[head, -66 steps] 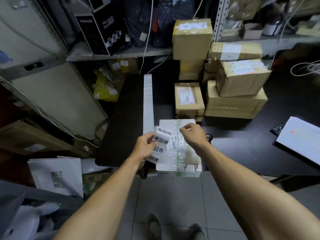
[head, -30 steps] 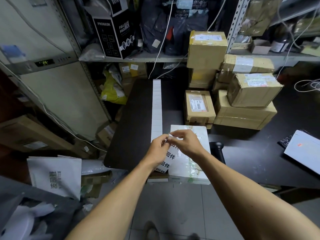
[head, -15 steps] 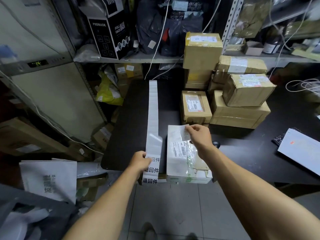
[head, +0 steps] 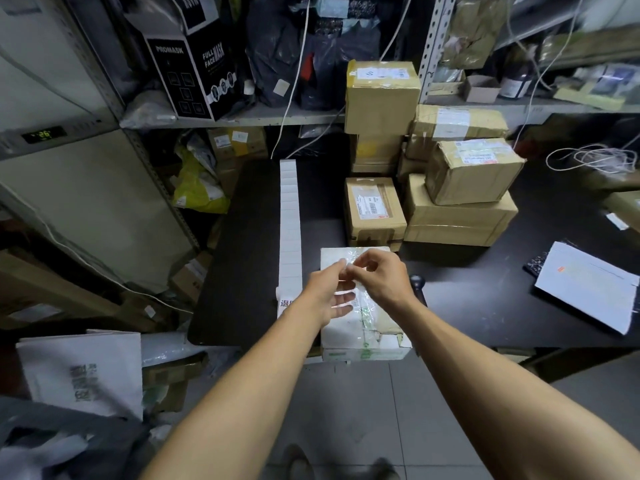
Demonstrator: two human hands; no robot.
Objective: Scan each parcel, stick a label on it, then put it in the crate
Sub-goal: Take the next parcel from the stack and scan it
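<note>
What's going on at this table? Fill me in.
A person is labelling parcels. Both hands meet over the white parcel at the table's near edge: the left hand and right hand pinch a small label between their fingertips, not yet stuck down. The label strip lies flat on the table beside the parcel. Brown boxes are stacked behind. No crate is in view.
</note>
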